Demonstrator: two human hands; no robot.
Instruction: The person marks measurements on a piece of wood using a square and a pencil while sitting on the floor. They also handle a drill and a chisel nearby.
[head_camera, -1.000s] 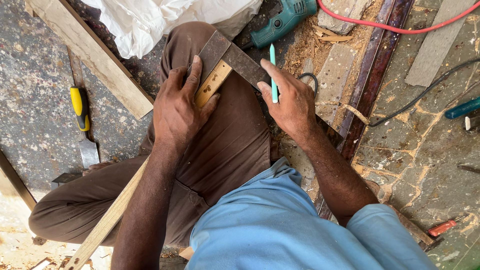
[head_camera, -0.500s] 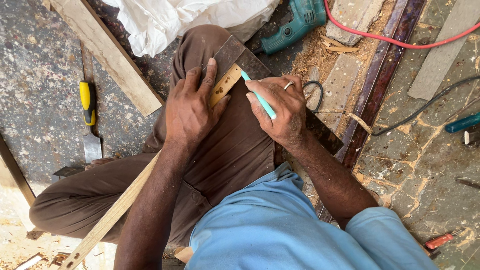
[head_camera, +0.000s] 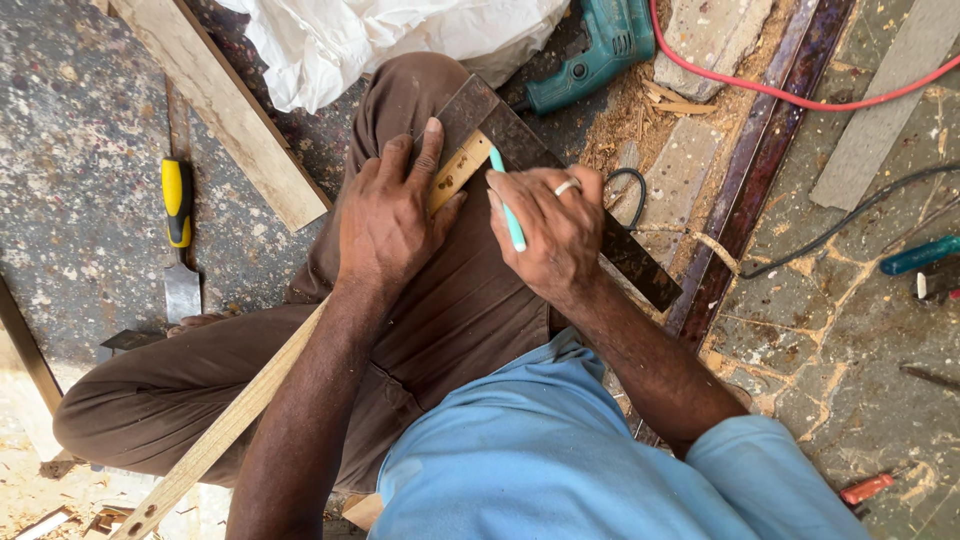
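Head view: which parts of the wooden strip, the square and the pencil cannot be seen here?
- Strip: its middle is hidden under the left hand; its lower end is cut off by the bottom edge.
- Square: the right hand covers part of its blade.
- Pencil: the lower part is hidden in the right hand; any mark on the strip is too small to tell.

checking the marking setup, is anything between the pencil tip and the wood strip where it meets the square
Nothing visible. The right hand holds the green pencil with its tip at the wood strip beside the metal square; the left hand presses the strip just beside it.
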